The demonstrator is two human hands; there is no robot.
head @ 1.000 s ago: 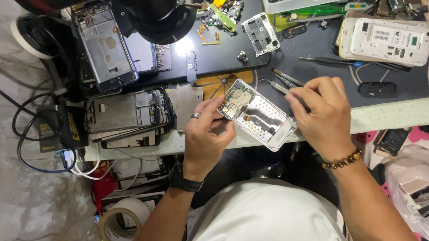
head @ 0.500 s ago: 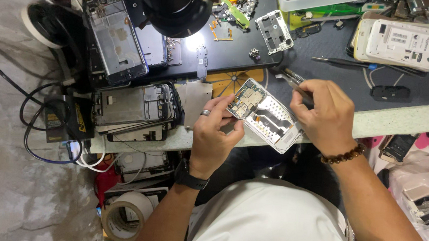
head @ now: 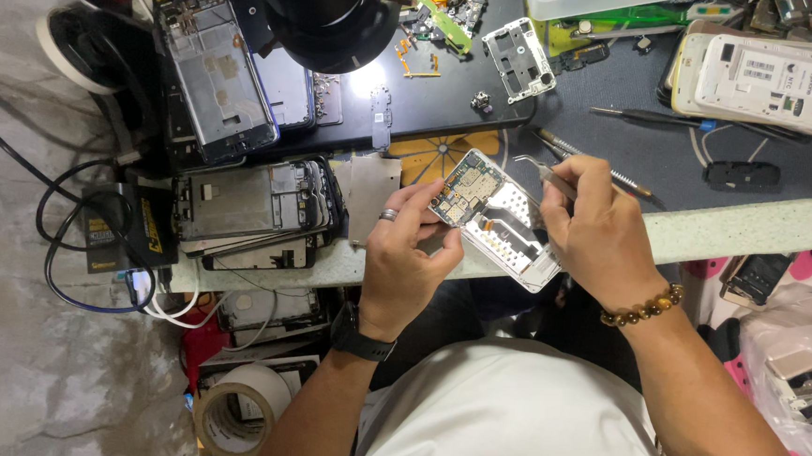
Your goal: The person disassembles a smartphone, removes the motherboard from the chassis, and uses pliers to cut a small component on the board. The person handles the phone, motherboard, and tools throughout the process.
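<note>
The left hand (head: pixel 404 256) pinches the near-left edge of an opened phone frame (head: pixel 500 220), its grip pressed together on the white shell with the thumb on top, and a ring shows on one finger. The frame hangs tilted above the front edge of the surface (head: pixel 753 230), circuit board end toward the upper left, silver metal end toward the lower right. The right hand (head: pixel 598 235) has its grip closed on a pair of metal tweezers (head: pixel 539 169), whose tips sit just above the far edge of the frame. Compared with half a second ago, the frame has stayed in about the same tilt between the two hands, while the tweezers are now plainer to see, lifted slightly clear of the board rather than buried behind the fingers. The view has also shifted a little, so the white device (head: pixel 772 81) at the upper right sits lower in the picture. Left of the hands lies a stack of dismantled phones (head: pixel 252 209), and beyond them a black mat (head: pixel 433 98) carries loose parts. A roll of tape (head: pixel 239 420) rests on the floor below.
</note>
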